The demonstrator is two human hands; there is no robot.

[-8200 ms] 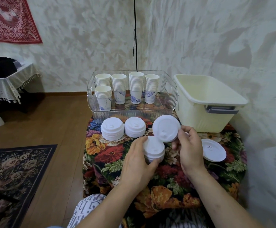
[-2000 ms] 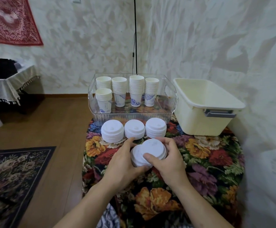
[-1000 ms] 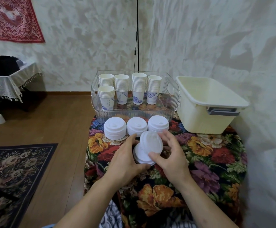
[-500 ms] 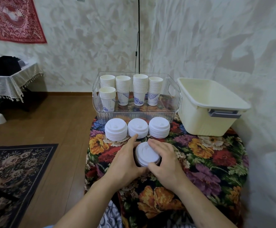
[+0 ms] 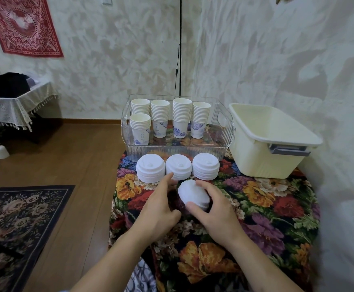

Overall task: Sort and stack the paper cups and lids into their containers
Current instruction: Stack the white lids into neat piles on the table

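My right hand (image 5: 215, 209) grips a small stack of white lids (image 5: 193, 193), tilted, just above the flowered tablecloth. My left hand (image 5: 159, 204) sits beside the stack with fingers stretched forward and relaxed, apart from it. Three more stacks of white lids stand in a row behind: left lid stack (image 5: 150, 168), middle lid stack (image 5: 178, 167), right lid stack (image 5: 206, 166). Several stacks of paper cups (image 5: 180, 116) stand upright inside the clear bin (image 5: 224, 131). The cream tub (image 5: 262, 163) at the right looks empty.
The flowered tablecloth (image 5: 266, 199) covers a small table near the wall on the right. Wooden floor and a dark rug (image 5: 20, 216) lie to the left. A black cord (image 5: 180, 49) hangs down the wall behind the clear bin.
My right hand has tilted and lifted the near lid stack. My left hand has come off the stack and opened beside it.
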